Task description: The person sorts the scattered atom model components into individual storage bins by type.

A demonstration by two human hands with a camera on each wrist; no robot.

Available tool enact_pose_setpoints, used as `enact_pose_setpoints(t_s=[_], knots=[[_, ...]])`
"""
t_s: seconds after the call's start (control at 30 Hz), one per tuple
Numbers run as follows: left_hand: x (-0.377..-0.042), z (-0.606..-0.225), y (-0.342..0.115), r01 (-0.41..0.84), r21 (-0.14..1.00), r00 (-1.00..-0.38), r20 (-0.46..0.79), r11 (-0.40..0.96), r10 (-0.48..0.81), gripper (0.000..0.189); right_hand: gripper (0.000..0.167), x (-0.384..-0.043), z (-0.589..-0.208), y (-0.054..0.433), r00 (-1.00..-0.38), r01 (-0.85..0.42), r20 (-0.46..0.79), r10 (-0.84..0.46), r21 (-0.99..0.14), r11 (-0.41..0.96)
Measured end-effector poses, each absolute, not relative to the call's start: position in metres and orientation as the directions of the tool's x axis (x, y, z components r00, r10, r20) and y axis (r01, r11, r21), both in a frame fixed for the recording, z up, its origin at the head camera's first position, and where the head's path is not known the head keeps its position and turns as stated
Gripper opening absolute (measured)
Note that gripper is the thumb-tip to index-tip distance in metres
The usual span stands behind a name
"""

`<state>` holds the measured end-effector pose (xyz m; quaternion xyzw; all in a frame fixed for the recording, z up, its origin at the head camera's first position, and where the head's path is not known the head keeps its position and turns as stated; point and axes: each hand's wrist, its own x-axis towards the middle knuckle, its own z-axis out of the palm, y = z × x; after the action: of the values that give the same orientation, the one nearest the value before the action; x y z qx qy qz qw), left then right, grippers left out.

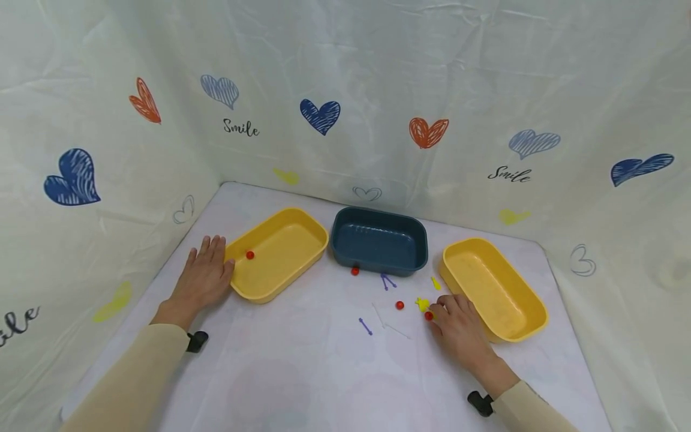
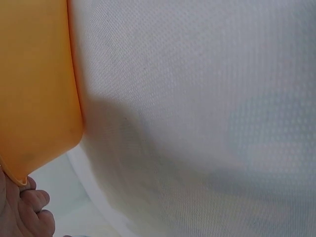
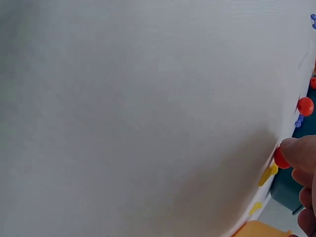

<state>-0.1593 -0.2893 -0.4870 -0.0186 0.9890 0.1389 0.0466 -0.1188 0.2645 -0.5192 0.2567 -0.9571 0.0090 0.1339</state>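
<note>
At the left, my left hand [image 1: 201, 275] lies along the outside of a yellow tray [image 1: 294, 264], its fingers extended and the thumb at the rim. A red bead [image 1: 250, 255] sits inside that tray. My right hand [image 1: 459, 327] is low over the table beside another yellow tray [image 1: 488, 255], pinching a red bead [image 3: 281, 159] between thumb and finger. Close to those fingertips are a yellow pineapple-like piece [image 1: 422, 304] and a small yellow piece [image 1: 436, 284]. A loose red bead [image 1: 400, 305] lies to their left.
A dark blue tray [image 1: 378, 264] stands between the yellow ones, with a red bead [image 1: 355, 271] and purple sticks [image 1: 386, 282] before it. Another purple stick [image 1: 365, 326] and thin pale sticks [image 1: 396, 330] lie mid-table. A printed curtain [image 1: 367, 72] hangs behind.
</note>
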Motion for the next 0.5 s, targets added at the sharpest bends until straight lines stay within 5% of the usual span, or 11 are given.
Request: enact_pose_setpoints(t_s=[0.5], knots=[[-0.1593,-0.4879,-0.2897,-0.059,0.288,-0.994,-0.105,0.956,-0.030,0.072,0.040,-0.1186,-0.5282,0.2632,-0.841,-0.468,0.268,-0.469,0.072,0.881]])
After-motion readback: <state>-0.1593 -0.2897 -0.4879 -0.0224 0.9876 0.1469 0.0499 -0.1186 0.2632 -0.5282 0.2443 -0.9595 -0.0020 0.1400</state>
